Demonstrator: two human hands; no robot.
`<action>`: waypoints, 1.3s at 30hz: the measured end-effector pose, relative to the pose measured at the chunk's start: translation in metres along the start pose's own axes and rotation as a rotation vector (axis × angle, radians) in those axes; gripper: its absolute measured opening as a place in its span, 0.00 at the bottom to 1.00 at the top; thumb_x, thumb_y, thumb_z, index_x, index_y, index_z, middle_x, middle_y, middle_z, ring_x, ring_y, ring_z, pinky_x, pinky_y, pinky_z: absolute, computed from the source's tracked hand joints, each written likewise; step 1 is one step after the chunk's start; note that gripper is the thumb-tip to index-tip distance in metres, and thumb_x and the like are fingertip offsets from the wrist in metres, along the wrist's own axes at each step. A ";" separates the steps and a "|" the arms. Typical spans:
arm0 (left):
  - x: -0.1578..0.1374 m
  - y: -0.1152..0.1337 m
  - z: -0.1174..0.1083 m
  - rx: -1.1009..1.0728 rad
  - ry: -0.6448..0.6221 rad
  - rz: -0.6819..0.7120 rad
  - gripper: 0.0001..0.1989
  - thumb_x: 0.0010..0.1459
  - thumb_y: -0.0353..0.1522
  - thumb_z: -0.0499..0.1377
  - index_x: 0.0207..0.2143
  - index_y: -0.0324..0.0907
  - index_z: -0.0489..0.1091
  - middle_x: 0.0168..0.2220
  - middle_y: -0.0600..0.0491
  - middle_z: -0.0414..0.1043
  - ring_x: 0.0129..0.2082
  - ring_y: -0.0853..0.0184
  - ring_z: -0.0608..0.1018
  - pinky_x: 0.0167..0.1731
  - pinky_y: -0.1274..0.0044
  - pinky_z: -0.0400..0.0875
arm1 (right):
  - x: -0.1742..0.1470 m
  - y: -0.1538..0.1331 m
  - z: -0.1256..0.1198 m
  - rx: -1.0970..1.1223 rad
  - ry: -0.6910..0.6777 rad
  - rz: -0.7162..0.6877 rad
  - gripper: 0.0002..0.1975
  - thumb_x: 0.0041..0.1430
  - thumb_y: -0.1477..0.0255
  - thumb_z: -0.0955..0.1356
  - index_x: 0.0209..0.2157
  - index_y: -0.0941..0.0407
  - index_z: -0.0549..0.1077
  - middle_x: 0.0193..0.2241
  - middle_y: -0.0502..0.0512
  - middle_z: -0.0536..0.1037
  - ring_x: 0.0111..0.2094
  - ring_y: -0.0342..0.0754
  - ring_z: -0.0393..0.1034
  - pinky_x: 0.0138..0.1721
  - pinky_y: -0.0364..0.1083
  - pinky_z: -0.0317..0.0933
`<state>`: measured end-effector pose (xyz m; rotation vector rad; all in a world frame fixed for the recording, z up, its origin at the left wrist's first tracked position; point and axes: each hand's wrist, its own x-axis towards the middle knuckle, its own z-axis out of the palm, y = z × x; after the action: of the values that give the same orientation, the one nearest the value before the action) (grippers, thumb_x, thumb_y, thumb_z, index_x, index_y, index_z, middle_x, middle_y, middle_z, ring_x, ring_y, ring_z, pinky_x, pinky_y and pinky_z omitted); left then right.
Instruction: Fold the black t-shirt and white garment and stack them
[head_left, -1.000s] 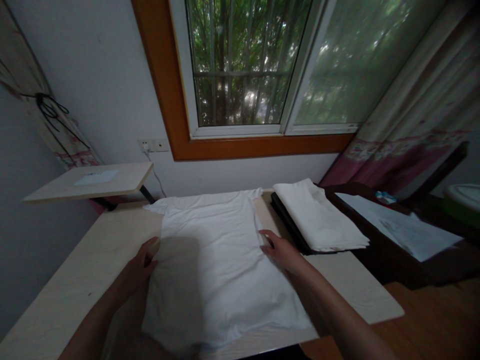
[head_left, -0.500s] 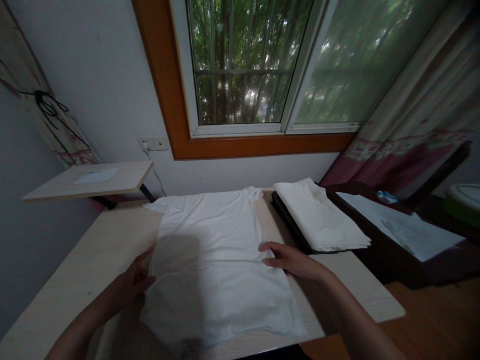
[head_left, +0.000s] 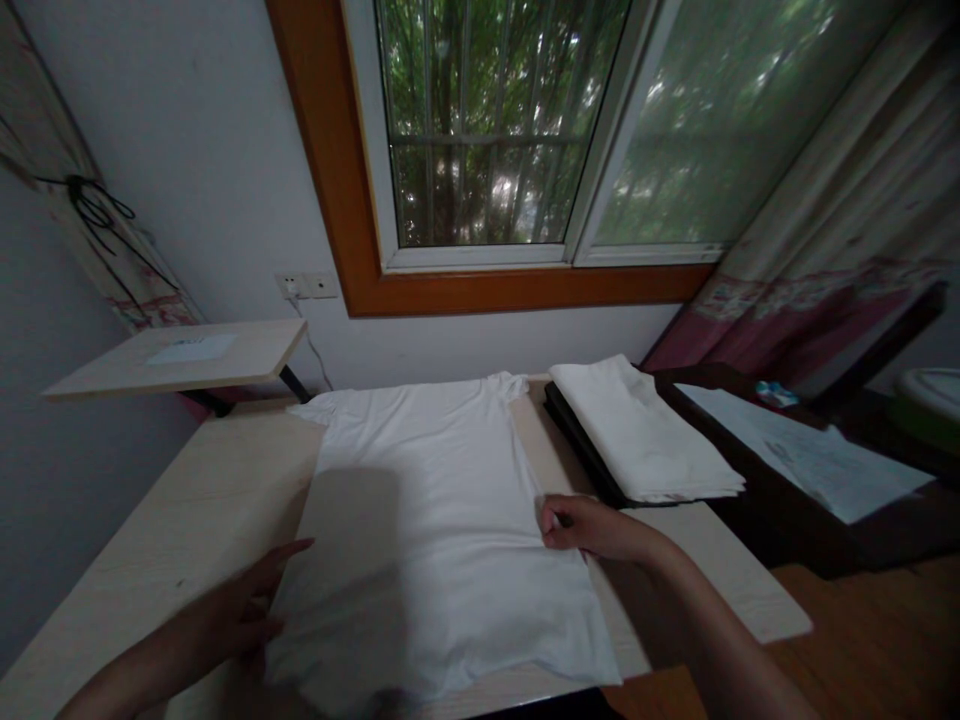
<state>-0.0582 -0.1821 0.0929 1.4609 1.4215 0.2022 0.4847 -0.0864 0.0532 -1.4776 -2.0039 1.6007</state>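
Observation:
A white T-shirt (head_left: pixel 450 480) lies spread on the light wooden table (head_left: pixel 150 510), its sleeve-like ends at the far side and soft wrinkles running across the middle. My right hand (head_left: pixel 589 525) pinches its right edge between curled fingers and thumb. At the lower left edge is my left hand (head_left: pixel 244 605), index finger stretched out over the cloth and thumb apart from it. The other fingers of that hand are partly hidden in shade. A dark shadow covers the shirt's lower left.
To the right, folded white cloth (head_left: pixel 637 430) rests on black folded fabric (head_left: pixel 574 440). A raised shelf (head_left: pixel 255 365) stands at the back left. Beyond the table's right side is a dark surface with a paper sheet (head_left: pixel 810 450). The window (head_left: pixel 487 190) is behind.
My left hand has slid down and left along the shirt's edge. My right hand has moved slightly right and closed on its edge. The lower shirt is pulled a little wider.

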 end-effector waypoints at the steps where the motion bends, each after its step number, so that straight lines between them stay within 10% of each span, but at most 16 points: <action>1: -0.005 -0.002 -0.001 -0.003 -0.045 -0.043 0.42 0.55 0.48 0.59 0.71 0.57 0.51 0.51 0.49 0.77 0.39 0.56 0.80 0.38 0.68 0.77 | -0.001 0.000 0.000 0.023 -0.035 0.019 0.15 0.51 0.60 0.74 0.33 0.56 0.71 0.28 0.47 0.69 0.25 0.42 0.65 0.21 0.39 0.58; 5: -0.012 -0.016 -0.008 0.052 -0.112 -0.161 0.40 0.53 0.45 0.61 0.68 0.57 0.57 0.39 0.53 0.75 0.24 0.66 0.75 0.22 0.76 0.70 | -0.007 -0.008 0.002 0.034 -0.182 0.125 0.17 0.48 0.58 0.75 0.33 0.56 0.73 0.29 0.49 0.72 0.22 0.42 0.68 0.19 0.40 0.58; 8: 0.001 -0.025 -0.017 0.156 -0.003 -0.094 0.35 0.56 0.49 0.59 0.66 0.54 0.63 0.29 0.56 0.69 0.21 0.68 0.71 0.19 0.78 0.65 | -0.007 -0.021 0.000 -0.071 -0.049 0.103 0.17 0.58 0.56 0.70 0.37 0.56 0.76 0.23 0.48 0.73 0.20 0.43 0.69 0.21 0.40 0.59; 13: 0.050 -0.021 -0.024 0.421 0.317 0.091 0.26 0.60 0.47 0.55 0.57 0.48 0.73 0.36 0.52 0.77 0.32 0.63 0.77 0.37 0.72 0.73 | 0.017 -0.036 0.000 -0.381 0.345 -0.181 0.09 0.63 0.68 0.67 0.33 0.56 0.78 0.31 0.53 0.79 0.33 0.47 0.73 0.36 0.43 0.63; 21: 0.107 -0.004 -0.001 0.777 0.548 0.276 0.20 0.63 0.32 0.51 0.54 0.43 0.74 0.52 0.45 0.75 0.54 0.57 0.74 0.59 0.64 0.66 | 0.069 -0.034 0.017 -0.773 0.506 -0.287 0.14 0.62 0.76 0.69 0.48 0.55 0.79 0.46 0.60 0.77 0.50 0.54 0.70 0.55 0.48 0.62; 32: 0.079 0.019 0.005 0.698 0.319 0.115 0.13 0.63 0.31 0.46 0.38 0.43 0.71 0.41 0.47 0.75 0.41 0.61 0.76 0.45 0.71 0.66 | 0.052 -0.045 0.013 -0.684 0.303 -0.150 0.06 0.58 0.77 0.69 0.34 0.57 0.80 0.37 0.58 0.81 0.38 0.49 0.74 0.41 0.43 0.63; 39: 0.038 0.021 0.005 0.580 0.031 0.017 0.05 0.54 0.33 0.53 0.32 0.44 0.68 0.32 0.53 0.75 0.34 0.62 0.75 0.33 0.74 0.61 | 0.020 -0.039 0.019 -0.243 -0.182 -0.017 0.05 0.53 0.74 0.69 0.31 0.57 0.78 0.24 0.49 0.77 0.25 0.44 0.72 0.28 0.40 0.62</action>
<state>-0.0301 -0.1484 0.0867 1.9407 1.5678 -0.1981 0.4399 -0.0801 0.0694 -1.4313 -2.3785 1.5823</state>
